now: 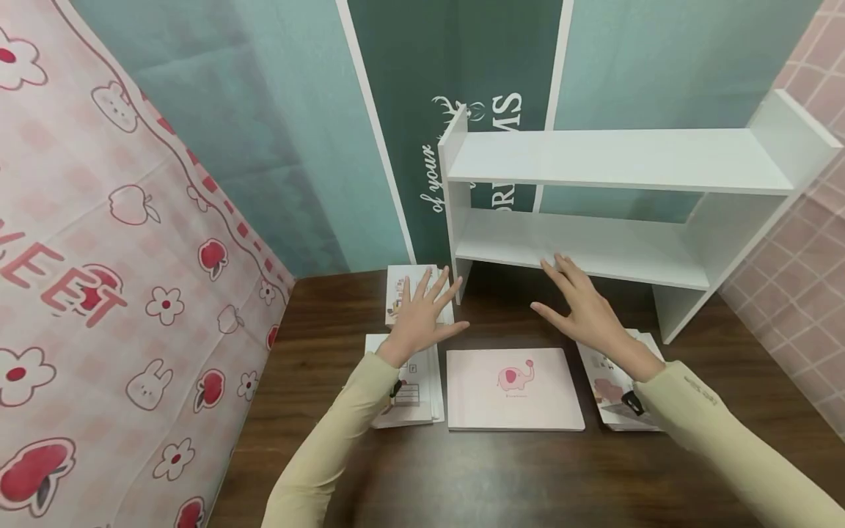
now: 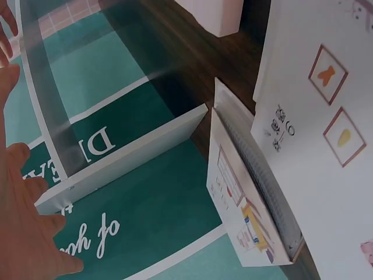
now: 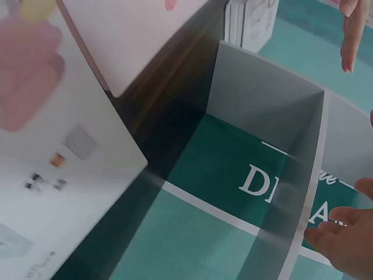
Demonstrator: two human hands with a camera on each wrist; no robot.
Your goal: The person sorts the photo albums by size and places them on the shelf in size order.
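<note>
Left hand [image 1: 417,323]: spread, above the left book piles [image 1: 419,412].
Right hand [image 1: 586,309]: spread before the white shelf [image 1: 614,240]; cannot tell whether touching.
Shelf: plain, two-tiered, upright at the back of the brown table [image 1: 488,480].
Long axis: left to right, open toward the hands.
Elephant book [image 1: 515,389]: pink, flat in front of the shelf.
Right pile [image 1: 609,411]: partly behind the right hand.

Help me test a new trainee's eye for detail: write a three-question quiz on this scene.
1. Which animal is printed on the pale pink rectangular book?
2. True or false: the person's bare left hand is holding nothing.
3. How many horizontal boards show in the white open-backed shelf unit? (a) one (b) two (c) four

Key: 1. Elephant; 2. True; 3. b
</note>
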